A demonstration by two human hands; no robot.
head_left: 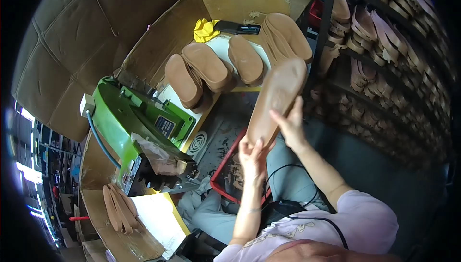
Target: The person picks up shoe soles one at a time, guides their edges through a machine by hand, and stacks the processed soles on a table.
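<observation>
Above my lap I hold a tan sandal sole [278, 94], tilted with its smooth face up. My left hand [253, 155] grips its lower end, the thumb pressed on the face. My right hand [292, 126] holds its right edge near the middle, thumb on top and the other fingers partly hidden beneath. Behind it, on the white work table, lie thick tan soles [206, 67] in a group, a single sole [246, 60] and a leaning stack of thinner insoles [288, 38].
To the left stands a green machine [129, 122] with a dark head. A red bin [223, 170] with scraps sits by my legs. Cardboard walls [245, 0] surround the table. Tan strips [117, 209] lie lower left; racks [374, 46] of footwear parts fill the right. A yellow cloth [205, 30] lies behind.
</observation>
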